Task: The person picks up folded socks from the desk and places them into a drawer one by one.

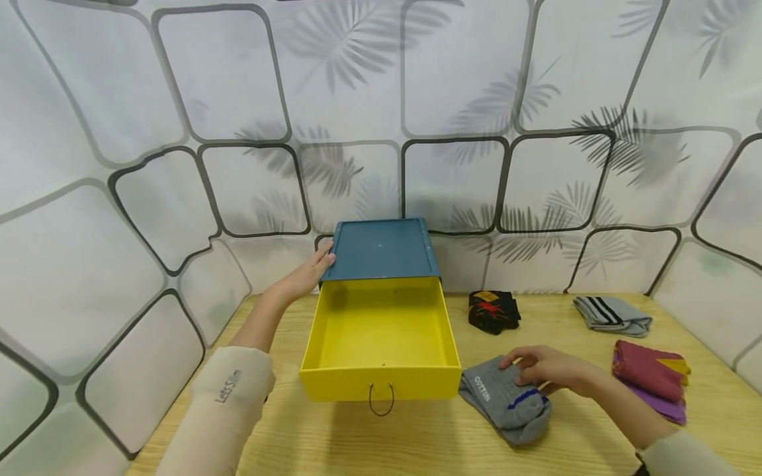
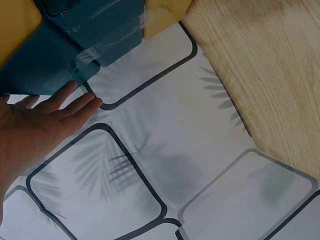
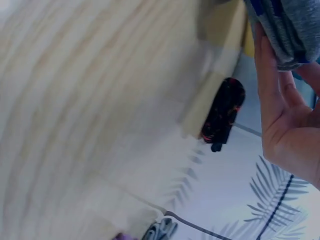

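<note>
Head view: a blue casing (image 1: 381,248) stands on a wood-grain table (image 1: 286,423), and a yellow drawer (image 1: 381,330) projects from its front toward the person. A thin curved handle (image 1: 381,414) is fitted at the middle of the drawer's front panel. The left hand (image 1: 305,274) has its fingers extended along the left side of the casing, near the front edge; the cream sleeve (image 1: 229,396) of this arm bears dark lettering. The right hand (image 1: 553,370) grips the folded gray socks (image 1: 500,396), which lie just beside the right front corner of the drawer; contact with the drawer cannot be determined. The socks carry the white word "COTTON" and a blue mark. Black patterned socks (image 1: 494,312) lie to the right of the casing. Farther right are gray striped socks (image 1: 613,316) and, nearer the person, a maroon folded item (image 1: 645,370) resting on a purple one (image 1: 657,403). A patterned covering (image 1: 351,66) forms the background. Left wrist view: the palm is visible, and the fingers reach straight toward the blue casing without curling round it. Right wrist view: the fingers and thumb hold the gray socks between them; the black patterned socks appear well apart from this hand.
</note>
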`<state>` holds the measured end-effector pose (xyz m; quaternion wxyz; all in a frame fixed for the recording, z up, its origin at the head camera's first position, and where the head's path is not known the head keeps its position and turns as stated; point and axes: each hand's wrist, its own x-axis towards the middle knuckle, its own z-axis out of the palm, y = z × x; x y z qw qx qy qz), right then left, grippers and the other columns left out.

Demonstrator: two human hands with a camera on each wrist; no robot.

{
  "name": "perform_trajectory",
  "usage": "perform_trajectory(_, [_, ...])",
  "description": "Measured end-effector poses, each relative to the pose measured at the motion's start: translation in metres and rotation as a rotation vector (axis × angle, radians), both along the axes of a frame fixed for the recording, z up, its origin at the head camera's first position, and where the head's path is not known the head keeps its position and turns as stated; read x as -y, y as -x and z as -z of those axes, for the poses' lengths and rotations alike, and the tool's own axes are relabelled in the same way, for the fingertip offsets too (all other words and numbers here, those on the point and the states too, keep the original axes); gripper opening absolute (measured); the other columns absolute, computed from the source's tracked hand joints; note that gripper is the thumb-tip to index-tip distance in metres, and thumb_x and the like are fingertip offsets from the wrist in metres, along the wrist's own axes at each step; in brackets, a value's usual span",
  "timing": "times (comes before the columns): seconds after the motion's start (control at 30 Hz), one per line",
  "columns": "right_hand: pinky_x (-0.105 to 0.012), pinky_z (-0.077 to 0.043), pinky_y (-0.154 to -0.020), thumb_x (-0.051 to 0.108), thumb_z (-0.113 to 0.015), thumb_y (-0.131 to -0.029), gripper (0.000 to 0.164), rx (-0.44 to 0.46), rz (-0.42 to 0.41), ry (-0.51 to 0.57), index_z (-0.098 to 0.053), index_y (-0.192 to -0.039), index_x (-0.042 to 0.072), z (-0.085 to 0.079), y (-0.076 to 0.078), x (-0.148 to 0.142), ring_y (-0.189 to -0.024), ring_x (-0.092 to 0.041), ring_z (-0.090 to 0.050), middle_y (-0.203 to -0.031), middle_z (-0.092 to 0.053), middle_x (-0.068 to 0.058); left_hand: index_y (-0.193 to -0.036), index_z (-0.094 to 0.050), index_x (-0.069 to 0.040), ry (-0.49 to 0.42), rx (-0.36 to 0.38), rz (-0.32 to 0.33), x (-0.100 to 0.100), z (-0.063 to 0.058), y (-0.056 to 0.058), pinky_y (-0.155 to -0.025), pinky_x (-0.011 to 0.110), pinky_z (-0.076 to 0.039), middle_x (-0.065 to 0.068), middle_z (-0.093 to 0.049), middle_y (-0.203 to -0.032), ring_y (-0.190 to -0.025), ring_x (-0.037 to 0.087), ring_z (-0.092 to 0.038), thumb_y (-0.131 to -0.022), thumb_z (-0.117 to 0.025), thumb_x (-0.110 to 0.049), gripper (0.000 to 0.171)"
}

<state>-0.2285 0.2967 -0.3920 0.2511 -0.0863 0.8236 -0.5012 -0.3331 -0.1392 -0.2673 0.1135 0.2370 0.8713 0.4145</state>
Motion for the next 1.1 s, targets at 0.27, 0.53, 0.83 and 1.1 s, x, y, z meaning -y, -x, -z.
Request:
perform_trajectory(0.27, [-0.043,-0.047,-0.074,0.021,-0.060,-0.090,0.041,-0.056,0.051,0.003,-0.051,-0.126,0.004,-0.039,-0.007,-0.006,-0.100,-0.027,-0.048,-0.124,-0.046,-0.020,-0.147,0.008,-0.006,-0.008,0.009,0.010,-0.001,-0.002,-0.001,-0.106,0.053,-0.004,0.018,0.008,-0.150,-0.136,0.036,0.003,-0.104,-0.015,-0.029,0.054])
perform_trajectory(0.53, [-0.054,-0.043,-0.084,0.023,-0.059,-0.091,0.050,-0.167,0.059,-0.021,-0.043,-0.132,0.001,-0.094,-0.013,-0.004,-0.120,-0.046,-0.035,-0.139,-0.027,-0.031,-0.147,0.007,-0.005,-0.001,0.003,0.006,-0.001,-0.002,-0.001,-0.106,0.052,-0.004,0.018,0.009,-0.150,-0.136,0.035,0.005,-0.104,-0.016,-0.030,0.055])
perform_trajectory(0.83, [-0.047,-0.046,-0.083,0.024,-0.060,-0.090,0.048,-0.331,0.088,-0.027,-0.044,-0.130,0.003,-0.172,-0.018,0.018,-0.109,-0.032,-0.050,-0.136,-0.037,-0.025,-0.147,0.008,-0.005,0.021,-0.001,-0.002,0.000,-0.001,-0.004,-0.106,0.053,-0.004,0.019,0.010,-0.150,-0.135,0.036,0.005,-0.104,-0.016,-0.030,0.055])
perform_trajectory(1.1, [-0.047,-0.044,-0.088,0.024,-0.062,-0.089,0.047,-0.336,0.047,0.039,-0.046,-0.130,0.006,-0.207,-0.023,0.057,-0.115,-0.034,-0.045,-0.140,-0.033,-0.018,-0.147,0.007,-0.006,0.018,-0.001,0.003,-0.001,-0.001,-0.003,-0.105,0.054,-0.003,0.020,0.009,-0.150,-0.135,0.038,0.004,-0.103,-0.016,-0.031,0.055])
